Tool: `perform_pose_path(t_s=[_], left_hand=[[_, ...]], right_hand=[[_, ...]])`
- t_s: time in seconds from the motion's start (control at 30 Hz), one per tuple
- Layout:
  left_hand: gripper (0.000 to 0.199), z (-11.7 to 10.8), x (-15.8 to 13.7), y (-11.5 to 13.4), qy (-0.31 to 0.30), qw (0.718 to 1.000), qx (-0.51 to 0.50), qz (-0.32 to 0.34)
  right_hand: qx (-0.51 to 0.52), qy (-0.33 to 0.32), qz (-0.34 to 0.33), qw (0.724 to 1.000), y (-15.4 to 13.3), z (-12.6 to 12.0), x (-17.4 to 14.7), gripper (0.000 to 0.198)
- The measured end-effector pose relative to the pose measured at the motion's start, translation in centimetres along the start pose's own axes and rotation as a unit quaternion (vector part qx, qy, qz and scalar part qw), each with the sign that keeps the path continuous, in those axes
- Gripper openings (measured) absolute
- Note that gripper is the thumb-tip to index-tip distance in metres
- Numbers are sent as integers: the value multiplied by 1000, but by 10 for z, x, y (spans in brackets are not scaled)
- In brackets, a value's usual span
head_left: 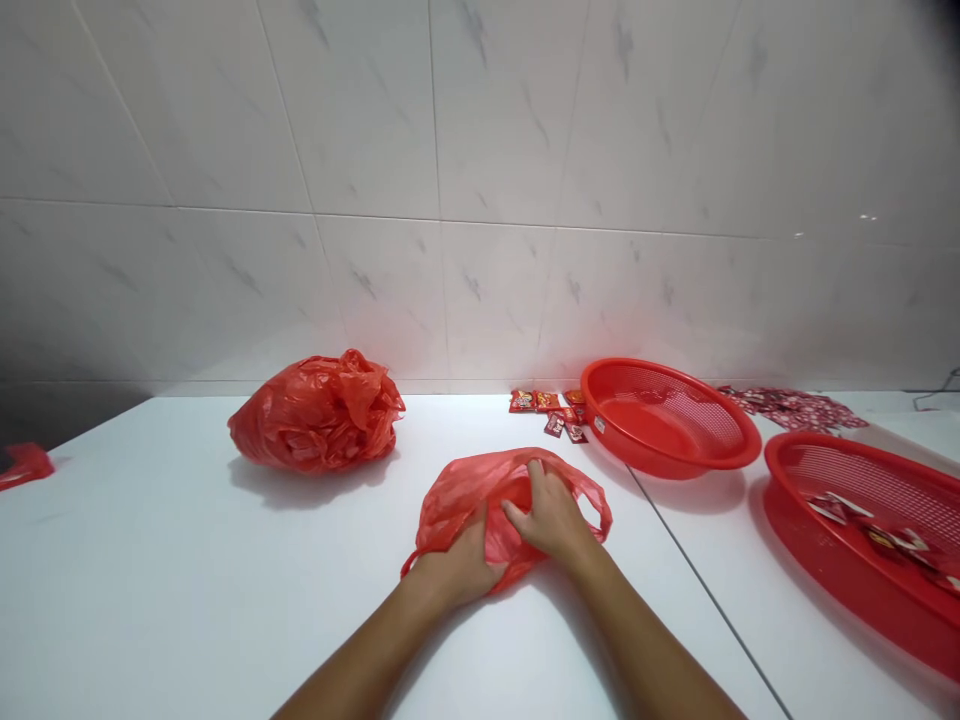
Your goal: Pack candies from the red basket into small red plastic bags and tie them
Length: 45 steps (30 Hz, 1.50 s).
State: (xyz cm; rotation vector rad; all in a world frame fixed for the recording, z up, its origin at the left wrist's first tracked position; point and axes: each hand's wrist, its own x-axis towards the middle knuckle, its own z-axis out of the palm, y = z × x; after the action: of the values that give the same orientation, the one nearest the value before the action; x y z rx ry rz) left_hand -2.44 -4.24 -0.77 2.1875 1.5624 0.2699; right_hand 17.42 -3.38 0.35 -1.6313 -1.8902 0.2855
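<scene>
A thin red plastic bag (457, 490) lies on the white table in front of me, its mouth spread towards me and a loop handle out to the right. My left hand (465, 560) reaches into the mouth at the near left and holds the bag, its fingertips partly hidden by the plastic. At the right side of the mouth, my right hand (553, 510) holds the bag's edge, with the thumb apart from the fingers and pointing into the opening. What lies inside the bag, if anything, cannot be made out.
A bulging red plastic bag (315, 415) sits at the back left. Several small red packets (547, 403) lie by the wall, beside a round red basket (667, 465). Another red basket (840, 560) at the right holds packets (892, 540). A patterned red cloth (799, 408) lies behind.
</scene>
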Motion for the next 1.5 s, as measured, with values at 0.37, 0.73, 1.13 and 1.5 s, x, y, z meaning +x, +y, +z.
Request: perform_pose_path(t_s=[0.37, 0.73, 1.13, 1.5], left_hand=[[67, -6, -17, 41, -7, 985, 160, 70], [94, -27, -4, 31, 43, 987, 157, 14], [104, -43, 16, 2, -11, 991, 131, 1], [107, -62, 19, -15, -24, 997, 59, 52]], right_hand=[[13, -261, 108, 959, 11, -9, 14, 92], [17, -289, 101, 952, 18, -19, 14, 106], [56, -311, 79, 946, 19, -21, 9, 116], [55, -323, 128, 936, 16, -23, 12, 111]])
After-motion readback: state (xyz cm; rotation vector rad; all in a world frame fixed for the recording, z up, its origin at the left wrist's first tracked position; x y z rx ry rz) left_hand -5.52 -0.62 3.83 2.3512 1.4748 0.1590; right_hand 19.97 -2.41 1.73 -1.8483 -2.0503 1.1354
